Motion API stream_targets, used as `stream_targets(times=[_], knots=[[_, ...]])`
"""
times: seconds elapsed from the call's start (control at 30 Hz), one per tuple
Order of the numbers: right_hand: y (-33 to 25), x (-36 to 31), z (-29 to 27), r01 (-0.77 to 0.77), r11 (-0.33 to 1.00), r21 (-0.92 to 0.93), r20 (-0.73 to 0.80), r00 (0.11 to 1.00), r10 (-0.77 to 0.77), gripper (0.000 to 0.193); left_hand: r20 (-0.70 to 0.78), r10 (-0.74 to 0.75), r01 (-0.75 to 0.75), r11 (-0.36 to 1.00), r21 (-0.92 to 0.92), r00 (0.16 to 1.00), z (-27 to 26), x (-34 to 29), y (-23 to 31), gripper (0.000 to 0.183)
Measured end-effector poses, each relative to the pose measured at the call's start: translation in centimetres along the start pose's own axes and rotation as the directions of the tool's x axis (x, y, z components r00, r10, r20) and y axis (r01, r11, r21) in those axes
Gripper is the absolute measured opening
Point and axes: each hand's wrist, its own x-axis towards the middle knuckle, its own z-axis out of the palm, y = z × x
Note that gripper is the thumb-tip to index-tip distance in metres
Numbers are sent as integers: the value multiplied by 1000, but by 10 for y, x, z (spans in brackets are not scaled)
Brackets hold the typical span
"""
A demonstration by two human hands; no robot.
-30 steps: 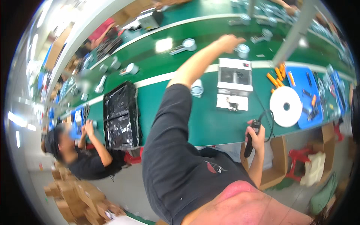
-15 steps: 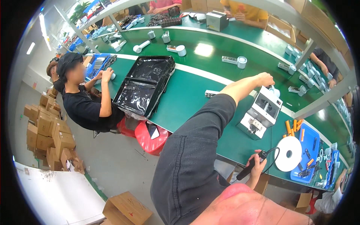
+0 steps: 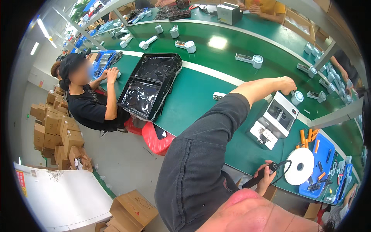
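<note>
My left arm, in a dark sleeve, stretches across the bench to the far right. The fingers of my left hand (image 3: 286, 85) are closed at a light grey round-headed part (image 3: 297, 98) on the green conveyor, beyond a white and grey bench machine (image 3: 275, 120). The grip itself is partly hidden. Nearer to me, my right hand (image 3: 265, 178) is wrapped round a black corded electric screwdriver (image 3: 258, 179), held at the bench's near edge, with its cable looping up to the right. A white disc-shaped reel (image 3: 299, 166) lies beside that cable.
A blue tray (image 3: 317, 170) with orange cylinders and small black parts is at the right. A black plastic-lined tray (image 3: 150, 87) sits left of my arm, near a person in black (image 3: 87, 96). Similar grey parts (image 3: 257, 61) line the conveyor. A red stool (image 3: 155, 140) stands below.
The whole view has shifted slightly. My left hand and the round-headed part beside it appear a little farther right. My right hand still holds the screwdriver.
</note>
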Motion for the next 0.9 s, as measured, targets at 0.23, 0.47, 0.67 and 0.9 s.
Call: stream_targets(times=[0.23, 0.47, 0.67, 0.9], knots=[[6, 1, -1, 13, 1000, -10, 8, 1000, -13, 40, 41, -43, 32, 969, 245, 998, -42, -21, 5, 14], [1, 6, -7, 21, 1000, -17, -45, 999, -21, 38, -191, -323, 344, 935, 89, 927, -205, -109, 38, 32], [11, 11, -10, 3, 999, -51, -57, 998, -6, 34, -372, -674, 295, 660, -691, 638, -251, -316, 140, 39], [14, 9, -1, 22, 993, -113, -113, 993, -35, 31, 118, -826, 337, 90, -937, 551, -120, -431, 312, 33]])
